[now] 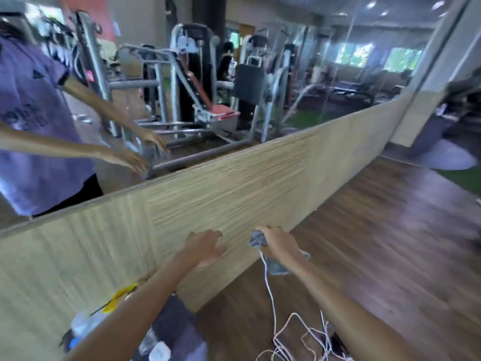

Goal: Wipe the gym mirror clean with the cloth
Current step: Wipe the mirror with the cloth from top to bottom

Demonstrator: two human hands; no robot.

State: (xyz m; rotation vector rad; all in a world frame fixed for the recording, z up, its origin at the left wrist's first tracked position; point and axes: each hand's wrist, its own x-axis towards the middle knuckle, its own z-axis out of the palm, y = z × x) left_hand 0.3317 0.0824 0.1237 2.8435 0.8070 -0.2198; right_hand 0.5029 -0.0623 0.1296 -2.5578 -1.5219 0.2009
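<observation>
Right hand [279,244] is clutching the cloth [257,239], fingers curled round it, low in front of the beige wall panel [234,183] beneath the mirror [325,74]. Left hand [205,246] is lying just beside it, fingers spread and nearly straight, holding nothing. Whether it is actually touching the panel is hard to tell. Motion blur is smearing the whole view. The right hand is covering the cloth's middle, so only a bunched end ahead of the knuckles and a flap under the wrist are showing. It is looking grey and crumpled. The mirror is running above the panel, reflecting a person [33,113] in a purple shirt with both arms reaching out, and gym machines [197,82] behind. White cords [270,295] are dangling under the right forearm over the wooden floor [377,243]. A plastic bag [83,324] and a yellow scrap [119,295] are lying at lower left, partly behind the left forearm.
</observation>
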